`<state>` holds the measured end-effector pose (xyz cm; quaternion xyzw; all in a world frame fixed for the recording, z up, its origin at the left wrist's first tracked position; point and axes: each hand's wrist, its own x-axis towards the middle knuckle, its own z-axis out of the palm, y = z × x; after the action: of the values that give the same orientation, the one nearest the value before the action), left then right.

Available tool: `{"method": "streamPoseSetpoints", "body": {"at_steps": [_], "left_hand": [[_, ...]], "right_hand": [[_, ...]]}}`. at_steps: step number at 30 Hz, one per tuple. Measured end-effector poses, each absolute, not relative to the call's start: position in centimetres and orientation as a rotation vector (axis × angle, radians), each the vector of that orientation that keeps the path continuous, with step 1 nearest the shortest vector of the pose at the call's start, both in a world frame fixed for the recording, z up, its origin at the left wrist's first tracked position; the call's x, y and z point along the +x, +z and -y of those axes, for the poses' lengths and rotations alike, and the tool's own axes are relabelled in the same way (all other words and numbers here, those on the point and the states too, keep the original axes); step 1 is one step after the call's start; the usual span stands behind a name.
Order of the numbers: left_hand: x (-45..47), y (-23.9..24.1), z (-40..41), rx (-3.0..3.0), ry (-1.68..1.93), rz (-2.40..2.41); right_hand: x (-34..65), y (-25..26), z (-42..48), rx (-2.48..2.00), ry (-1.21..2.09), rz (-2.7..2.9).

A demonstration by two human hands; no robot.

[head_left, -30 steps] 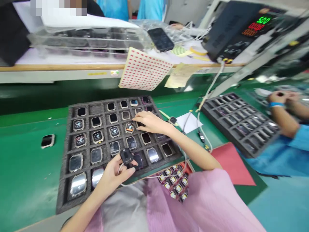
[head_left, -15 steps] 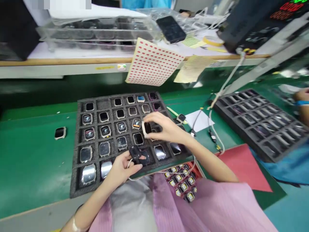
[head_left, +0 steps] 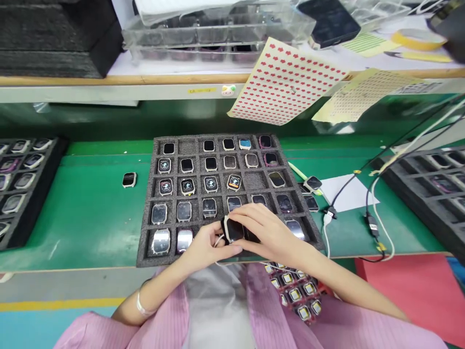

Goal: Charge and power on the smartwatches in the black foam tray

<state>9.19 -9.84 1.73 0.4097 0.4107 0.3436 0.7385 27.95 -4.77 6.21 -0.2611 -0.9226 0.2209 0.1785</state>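
Both hands meet above the near edge of a dark foam tray [head_left: 156, 145] whose compartments hold many smartwatch bodies without straps. My right hand [head_left: 267, 232] grips a smartwatch [head_left: 235, 230] with a pale case and dark screen between thumb and fingers. Against the back of that watch, my left hand [head_left: 205, 247] holds a small black charger, mostly hidden, with a white cable [head_left: 218, 241] leading from it. In the tray's third row, one compartment [head_left: 255, 181] shows bare foam. Beside it a watch [head_left: 234, 182] with a lit orange and white face lies tilted.
A single watch [head_left: 129, 180] lies on the green table left of the tray. Further foam trays stand at the left [head_left: 43, 194] and right [head_left: 428, 194]. Cables [head_left: 374, 194] hang at the right near white paper [head_left: 345, 191]. A shelf [head_left: 163, 80] with a sticker sheet [head_left: 286, 82] spans the back.
My right hand has brought the watch from over the third row down to my left hand, where it meets the charger. The view has shifted, showing more on the left.
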Motion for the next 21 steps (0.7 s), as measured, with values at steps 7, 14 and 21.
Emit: {"method": "streamPoseSetpoints", "body": {"at_steps": [7, 14, 21], "left_hand": [[9.1, 1.4, 9.8, 0.929, 0.797, -0.907], [9.1, 1.0, 9.9, 0.919, 0.879, -0.897], [8.8, 0.7, 10.2, 0.782, 0.925, -0.832]], "right_hand": [[27.2, 5.2, 4.7, -0.734, 0.616, 2.629], [26.8, 5.1, 4.6, -0.760, 0.617, 2.636], [26.2, 4.6, 4.8, -0.740, 0.704, 2.534]]}}
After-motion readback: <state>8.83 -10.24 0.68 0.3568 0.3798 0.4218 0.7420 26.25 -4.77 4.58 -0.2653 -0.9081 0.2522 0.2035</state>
